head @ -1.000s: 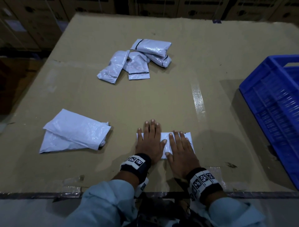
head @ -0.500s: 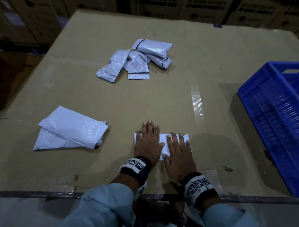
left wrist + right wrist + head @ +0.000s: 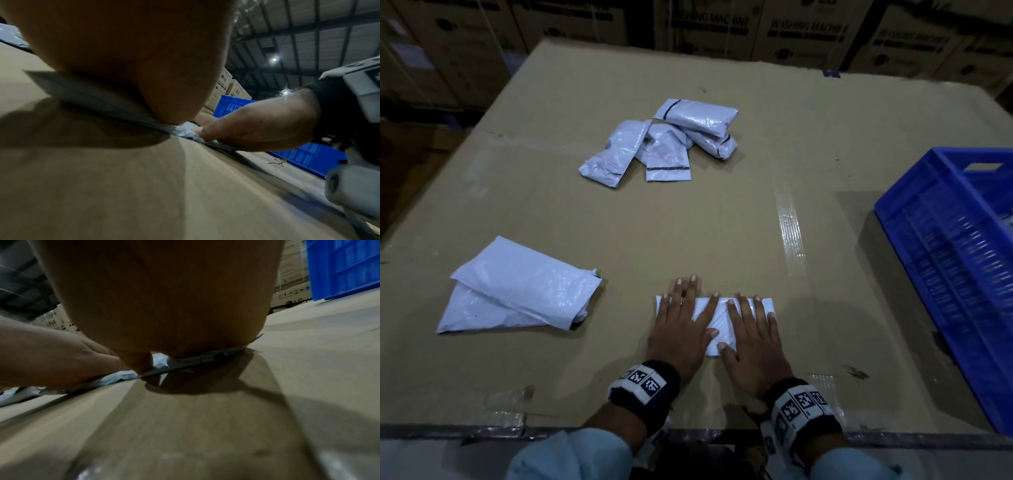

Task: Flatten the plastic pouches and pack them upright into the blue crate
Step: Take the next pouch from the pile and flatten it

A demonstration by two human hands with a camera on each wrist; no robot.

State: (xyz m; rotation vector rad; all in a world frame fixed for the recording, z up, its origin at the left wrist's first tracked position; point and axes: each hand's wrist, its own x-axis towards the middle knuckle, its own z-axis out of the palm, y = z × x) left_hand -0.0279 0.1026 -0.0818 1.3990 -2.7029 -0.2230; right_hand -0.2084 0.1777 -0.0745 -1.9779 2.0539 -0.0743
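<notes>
A white plastic pouch [image 3: 717, 320] lies flat on the cardboard tabletop [image 3: 722, 222] near the front edge. My left hand [image 3: 683, 318] presses its left half with straight fingers, and my right hand [image 3: 751, 337] presses its right half the same way, thumbs nearly meeting. In the left wrist view my left palm [image 3: 123, 56] bears down on the pouch [image 3: 185, 128] beside my right hand [image 3: 257, 126]. The right wrist view has my right palm [image 3: 164, 296] on the pouch [image 3: 162, 361], next to my left hand [image 3: 51, 356]. The blue crate [image 3: 955, 267] stands at the right.
Two larger white pouches [image 3: 517, 287] are stacked at the left. A pile of several pouches [image 3: 664, 144] lies at the back centre. Cardboard boxes [image 3: 722, 27] line the far side. Clear tape [image 3: 789, 233] runs across the tabletop right of centre.
Both hands stay pressed flat on the pouch. The left hand has slid slightly back toward me over it, and the view has tilted up a little.
</notes>
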